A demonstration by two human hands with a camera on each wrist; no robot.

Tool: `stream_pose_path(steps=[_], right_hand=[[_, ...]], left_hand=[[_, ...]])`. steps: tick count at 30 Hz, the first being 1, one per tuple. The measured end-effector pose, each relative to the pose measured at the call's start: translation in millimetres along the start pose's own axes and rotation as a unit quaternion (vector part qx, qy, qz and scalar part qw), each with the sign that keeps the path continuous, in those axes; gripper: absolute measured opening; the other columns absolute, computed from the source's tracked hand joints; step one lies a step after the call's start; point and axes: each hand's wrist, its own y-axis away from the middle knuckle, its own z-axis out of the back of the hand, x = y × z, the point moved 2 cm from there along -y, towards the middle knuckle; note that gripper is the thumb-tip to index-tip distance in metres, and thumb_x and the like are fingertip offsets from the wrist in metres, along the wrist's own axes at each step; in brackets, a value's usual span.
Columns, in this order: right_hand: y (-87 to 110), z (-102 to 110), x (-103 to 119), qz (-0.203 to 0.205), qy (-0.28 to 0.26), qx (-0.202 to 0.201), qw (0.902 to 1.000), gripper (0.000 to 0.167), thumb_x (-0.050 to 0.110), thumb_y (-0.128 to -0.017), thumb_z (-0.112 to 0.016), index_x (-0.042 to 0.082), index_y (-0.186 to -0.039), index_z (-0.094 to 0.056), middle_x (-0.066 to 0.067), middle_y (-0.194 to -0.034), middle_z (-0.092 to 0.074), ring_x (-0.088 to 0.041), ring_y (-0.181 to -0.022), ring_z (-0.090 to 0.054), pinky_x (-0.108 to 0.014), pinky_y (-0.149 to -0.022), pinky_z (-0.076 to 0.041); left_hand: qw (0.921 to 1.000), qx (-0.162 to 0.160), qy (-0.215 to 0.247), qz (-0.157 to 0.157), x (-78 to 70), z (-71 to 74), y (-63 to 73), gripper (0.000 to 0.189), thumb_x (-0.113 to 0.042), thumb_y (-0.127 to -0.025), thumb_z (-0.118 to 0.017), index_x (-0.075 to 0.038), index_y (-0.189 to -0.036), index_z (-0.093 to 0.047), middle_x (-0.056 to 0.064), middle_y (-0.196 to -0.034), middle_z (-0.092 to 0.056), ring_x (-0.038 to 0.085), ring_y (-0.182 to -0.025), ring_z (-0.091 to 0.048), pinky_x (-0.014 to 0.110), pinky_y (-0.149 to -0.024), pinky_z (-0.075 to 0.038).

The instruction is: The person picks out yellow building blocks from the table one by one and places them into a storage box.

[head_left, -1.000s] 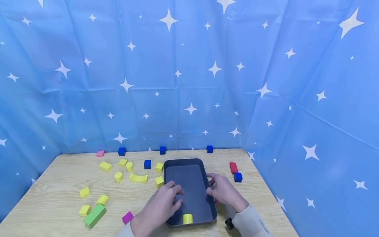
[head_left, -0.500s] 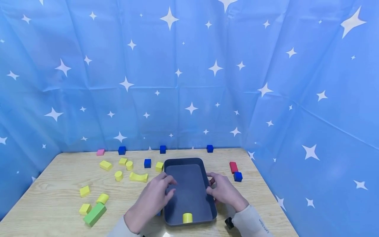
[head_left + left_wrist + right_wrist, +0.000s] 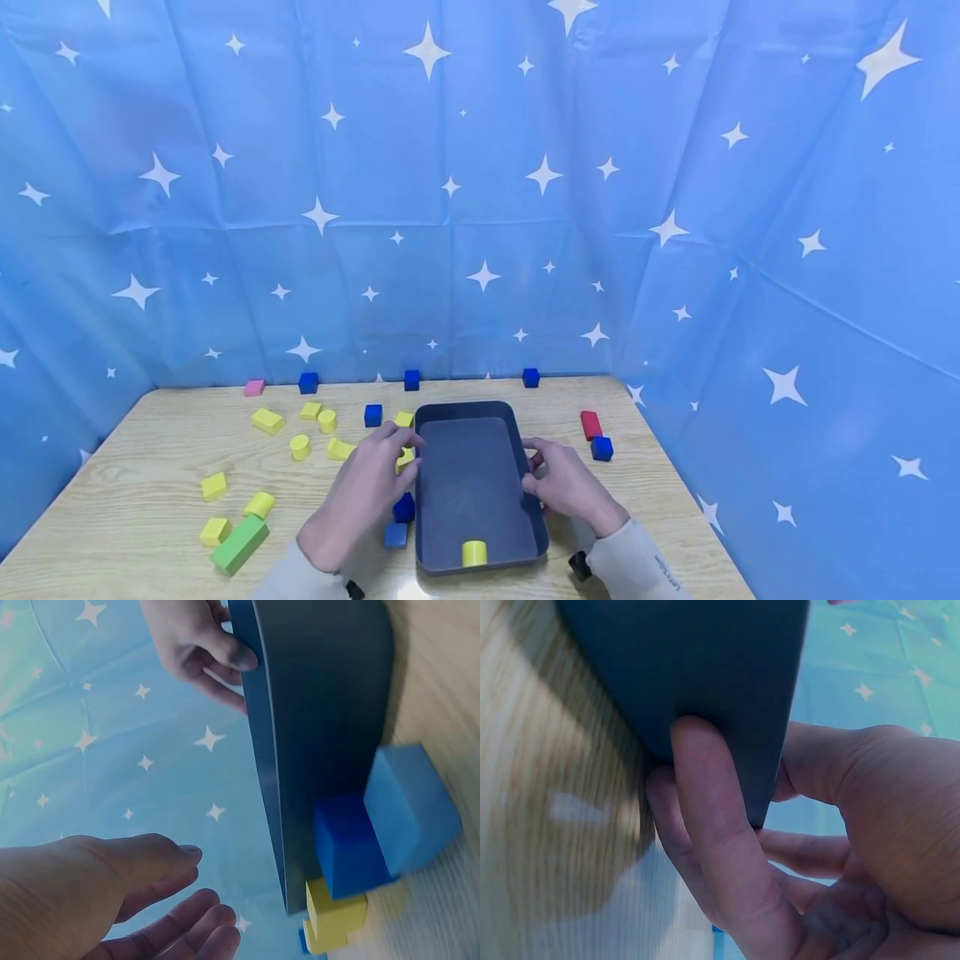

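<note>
A dark grey rectangular tray (image 3: 482, 500) lies on the table, and a yellow cylinder block (image 3: 474, 553) rests inside its near end. My right hand (image 3: 568, 482) grips the tray's right wall; the right wrist view shows the thumb over the rim and the fingers (image 3: 709, 787) against the outside. At the left rim hovers my left hand (image 3: 367, 475), its fingers loosely bent around nothing. Below that hand, a blue cube (image 3: 352, 844), a lighter blue block (image 3: 411, 810) and a yellow block (image 3: 330, 915) sit along the tray's outer left wall.
Several yellow blocks (image 3: 267, 421) are scattered on the left, with a long green block (image 3: 240, 544) nearer me. Blue cubes (image 3: 412, 380) and a pink block (image 3: 254, 387) line the back edge. A red block (image 3: 591, 425) and a blue cube (image 3: 602, 448) stand right of the tray.
My left hand has moved left, from over the tray's inside to its left rim, uncovering two blue blocks beside the tray. The right hand and the tray have stayed put.
</note>
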Motion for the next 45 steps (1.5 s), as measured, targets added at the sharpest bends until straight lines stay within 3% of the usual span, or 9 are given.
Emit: stream_pose_path(steps=[6,11,19,24,33,45], right_hand=[[0.1,-2,-1,0.003,-0.003,0.004,1.0000,0.069,0.000,-0.100,-0.078,-0.002,-0.166,-0.058,-0.015,-0.111,-0.076,-0.019,-0.071,-0.074,-0.039,-0.055,-0.068],[-0.3,-2,-1,0.000,-0.005,0.001,1.0000,0.070,-0.001,-0.099,-0.078,-0.002,-0.166,-0.058,-0.014,-0.110,-0.076,-0.020,-0.071,-0.074,-0.039,-0.055,-0.068],[2.1,-2,1,0.002,-0.017,0.004,0.9998,0.071,-0.002,-0.098,-0.078,-0.003,-0.166,-0.057,-0.014,-0.109,-0.075,-0.021,-0.074,-0.076,-0.041,-0.054,-0.068],[2.7,-1,2,0.005,-0.017,0.003,0.9998,0.070,-0.002,-0.099,-0.079,-0.002,-0.166,-0.058,-0.015,-0.109,-0.075,-0.021,-0.075,-0.076,-0.042,-0.054,-0.068],[2.9,0,2,0.004,-0.012,-0.002,0.9999,0.070,-0.002,-0.100,-0.079,-0.001,-0.166,-0.058,-0.014,-0.108,-0.075,-0.021,-0.070,-0.073,-0.042,-0.055,-0.068],[2.0,-1,0,0.011,-0.011,0.004,0.9999,0.070,-0.001,-0.099,-0.078,-0.003,-0.166,-0.058,-0.014,-0.108,-0.074,-0.020,-0.076,-0.077,-0.040,-0.053,-0.067]], left_hand=[[0.9997,-0.015,-0.010,0.014,14.2,-0.4,-1.3,0.021,-0.005,-0.097,-0.092,-0.011,-0.116,-0.086,0.007,-0.114,-0.079,0.019,-0.096,-0.077,0.031,-0.074,-0.065],[0.9997,-0.003,-0.004,0.024,23.4,-3.8,-3.0,0.023,-0.004,-0.097,-0.092,-0.010,-0.118,-0.085,0.009,-0.117,-0.079,0.023,-0.102,-0.079,0.037,-0.080,-0.069],[0.9993,0.015,-0.005,0.033,34.1,-11.2,-4.0,0.023,-0.005,-0.099,-0.092,-0.010,-0.119,-0.084,0.012,-0.118,-0.078,0.016,-0.092,-0.069,0.032,-0.075,-0.064],[0.9988,0.026,-0.005,0.041,36.5,-13.8,-5.6,0.024,-0.006,-0.098,-0.092,-0.010,-0.121,-0.084,0.012,-0.119,-0.077,0.013,-0.087,-0.062,0.030,-0.071,-0.059],[0.9966,0.056,-0.013,0.059,36.7,-21.6,-8.8,0.023,-0.006,-0.098,-0.093,-0.009,-0.119,-0.086,0.010,-0.116,-0.077,0.014,-0.088,-0.062,0.030,-0.073,-0.060],[0.9956,0.065,-0.011,0.066,37.1,-30.3,-9.4,0.021,-0.002,-0.099,-0.090,-0.008,-0.117,-0.084,0.010,-0.116,-0.076,0.015,-0.091,-0.066,0.032,-0.074,-0.063]])
